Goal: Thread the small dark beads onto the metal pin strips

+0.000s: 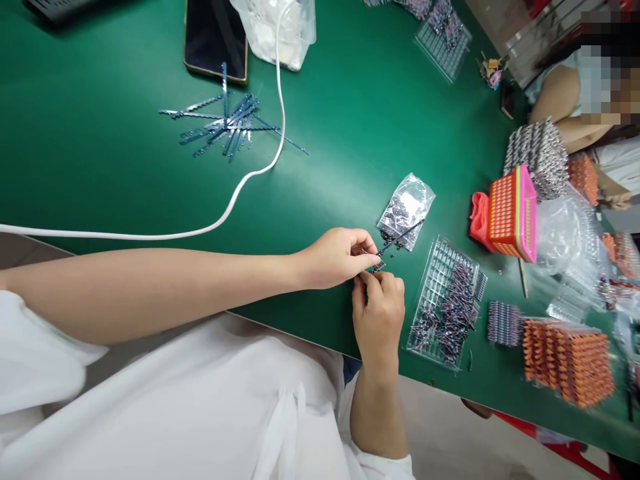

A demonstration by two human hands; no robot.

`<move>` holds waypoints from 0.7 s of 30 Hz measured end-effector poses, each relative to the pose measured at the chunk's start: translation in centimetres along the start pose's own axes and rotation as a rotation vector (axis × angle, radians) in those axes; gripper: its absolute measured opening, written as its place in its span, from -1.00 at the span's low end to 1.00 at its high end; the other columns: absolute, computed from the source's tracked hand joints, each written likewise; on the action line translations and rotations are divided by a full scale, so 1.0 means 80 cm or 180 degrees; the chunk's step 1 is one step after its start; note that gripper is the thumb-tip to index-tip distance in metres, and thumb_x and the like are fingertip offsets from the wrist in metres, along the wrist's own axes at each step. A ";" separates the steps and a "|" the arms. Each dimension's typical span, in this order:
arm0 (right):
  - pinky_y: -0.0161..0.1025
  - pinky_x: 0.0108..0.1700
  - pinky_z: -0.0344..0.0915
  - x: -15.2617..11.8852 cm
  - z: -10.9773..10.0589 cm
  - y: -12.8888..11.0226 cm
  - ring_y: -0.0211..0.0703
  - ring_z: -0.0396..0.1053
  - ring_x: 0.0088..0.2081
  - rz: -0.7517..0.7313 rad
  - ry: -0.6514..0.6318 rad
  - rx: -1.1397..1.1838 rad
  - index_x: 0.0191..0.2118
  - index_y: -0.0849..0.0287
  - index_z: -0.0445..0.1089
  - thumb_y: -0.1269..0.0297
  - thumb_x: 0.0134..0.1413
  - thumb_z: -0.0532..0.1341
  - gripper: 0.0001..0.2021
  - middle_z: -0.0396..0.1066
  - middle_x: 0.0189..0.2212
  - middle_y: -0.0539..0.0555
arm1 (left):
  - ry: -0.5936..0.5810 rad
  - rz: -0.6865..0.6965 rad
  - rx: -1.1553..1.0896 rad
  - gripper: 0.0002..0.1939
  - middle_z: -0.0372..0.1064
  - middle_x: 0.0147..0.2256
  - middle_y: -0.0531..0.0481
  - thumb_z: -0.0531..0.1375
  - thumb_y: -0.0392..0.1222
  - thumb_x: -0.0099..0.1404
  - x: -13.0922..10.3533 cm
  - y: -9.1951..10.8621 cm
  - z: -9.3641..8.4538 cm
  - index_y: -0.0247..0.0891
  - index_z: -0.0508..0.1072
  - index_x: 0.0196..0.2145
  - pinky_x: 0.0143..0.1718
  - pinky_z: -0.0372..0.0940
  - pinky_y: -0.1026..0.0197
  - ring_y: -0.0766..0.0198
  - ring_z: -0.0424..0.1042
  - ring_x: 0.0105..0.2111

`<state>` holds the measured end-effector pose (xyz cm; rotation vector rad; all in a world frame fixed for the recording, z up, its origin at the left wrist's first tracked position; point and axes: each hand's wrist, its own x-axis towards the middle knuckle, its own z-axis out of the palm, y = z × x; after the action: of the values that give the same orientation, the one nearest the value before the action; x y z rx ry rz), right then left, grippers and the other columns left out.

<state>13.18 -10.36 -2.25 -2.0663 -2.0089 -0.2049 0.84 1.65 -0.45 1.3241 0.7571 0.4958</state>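
Note:
My left hand (335, 259) reaches in from the left, its fingers pinched on a thin dark strip (407, 231) that points up and right. Close below it, my right hand (381, 310) has its thumb and fingers closed at a small dark piece (380, 265) between the two hands. The fingertips partly hide both items. Just beyond the hands lies a clear plastic bag (407, 207), with tiny dark beads (387, 237) spilled beside it. To the right of my right hand, a clear gridded tray (434, 267) holds a heap of thin dark and pinkish pieces (455, 310).
Blue twisted strips (227, 125) lie at upper left near a phone (216, 40) and a white cable (245, 180). At right stand a pink-orange basket (513, 213) and orange stacks (567, 360). Another person's arm (560, 100) shows at upper right.

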 end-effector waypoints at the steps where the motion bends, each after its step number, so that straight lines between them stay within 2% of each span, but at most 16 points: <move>1: -0.15 -0.26 0.22 0.001 0.002 0.001 -0.09 0.19 -0.26 0.0041 0.0027 0.0043 -0.15 0.21 0.45 0.37 0.29 0.12 -0.84 0.38 -0.31 0.13 | -0.0011 -0.0009 -0.0010 -0.88 0.44 -0.41 0.04 0.23 -0.18 0.24 -0.001 0.001 0.000 -0.29 0.43 -0.38 -0.30 0.27 0.23 0.28 0.41 -0.37; 5: -0.17 -0.22 0.25 0.003 0.004 0.005 -0.12 0.25 -0.25 0.0361 0.0089 0.0598 -0.27 0.16 0.43 0.37 0.25 0.13 -0.87 0.37 -0.36 0.07 | -0.0007 -0.0040 -0.0053 -0.88 0.42 -0.43 0.05 0.23 -0.18 0.25 -0.002 0.003 0.001 -0.28 0.42 -0.38 -0.31 0.27 0.24 0.29 0.39 -0.38; 8: -0.22 -0.23 0.27 -0.001 -0.005 0.005 -0.19 0.30 -0.29 0.0937 0.0305 0.1289 -0.33 0.13 0.43 0.33 0.21 0.18 -0.90 0.36 -0.37 0.01 | -0.0057 -0.0075 -0.0091 -0.87 0.44 -0.42 0.04 0.23 -0.17 0.25 -0.003 0.004 0.001 -0.28 0.42 -0.38 -0.30 0.28 0.22 0.28 0.42 -0.37; 11: -0.27 -0.31 0.26 -0.007 -0.016 0.005 -0.25 0.31 -0.35 0.1485 0.0689 0.2008 -0.34 0.16 0.42 0.28 0.18 0.21 -0.89 0.33 -0.39 -0.01 | -0.0319 -0.0107 -0.0413 -0.85 0.52 -0.31 -0.05 0.24 -0.14 0.26 -0.008 0.004 0.004 -0.29 0.42 -0.35 -0.16 0.35 0.15 0.20 0.50 -0.25; 14: -0.28 -0.34 0.28 -0.015 -0.019 0.006 -0.26 0.33 -0.36 0.1655 0.1066 0.2529 -0.37 0.17 0.39 0.28 0.18 0.22 -0.88 0.31 -0.41 -0.02 | -0.0684 -0.0175 -0.0971 -0.85 0.56 -0.19 -0.12 0.26 -0.16 0.25 -0.017 0.002 0.012 -0.28 0.41 -0.34 0.01 0.35 0.09 0.16 0.52 -0.08; 16: -0.26 -0.31 0.32 -0.020 -0.018 0.004 -0.25 0.35 -0.34 0.1640 0.1245 0.2590 -0.36 0.17 0.38 0.29 0.18 0.22 -0.90 0.31 -0.40 -0.01 | -0.0798 -0.0150 -0.1145 -0.87 0.57 -0.19 -0.10 0.27 -0.18 0.25 -0.025 0.001 0.018 -0.28 0.41 -0.34 0.03 0.36 0.09 0.18 0.52 -0.07; 19: -0.25 -0.31 0.35 -0.026 -0.013 -0.001 -0.23 0.37 -0.32 0.1604 0.1535 0.2377 -0.33 0.15 0.40 0.32 0.17 0.24 -0.94 0.32 -0.38 0.00 | -0.0845 -0.0028 -0.1008 -0.89 0.55 -0.21 -0.08 0.26 -0.20 0.26 -0.035 0.001 0.024 -0.29 0.45 -0.31 0.00 0.38 0.12 0.21 0.53 -0.13; 21: -0.25 -0.31 0.35 -0.029 -0.010 -0.003 -0.24 0.36 -0.30 0.1570 0.1727 0.2168 -0.30 0.13 0.43 0.35 0.15 0.27 -0.99 0.34 -0.37 0.00 | -0.0862 0.0050 -0.0862 -0.89 0.55 -0.18 -0.10 0.25 -0.19 0.28 -0.039 0.003 0.024 -0.29 0.45 -0.31 0.01 0.38 0.13 0.19 0.53 -0.08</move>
<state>12.90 -12.79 -2.08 -1.7276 -1.0174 0.0209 0.20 -1.84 0.54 1.1159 0.4385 0.4053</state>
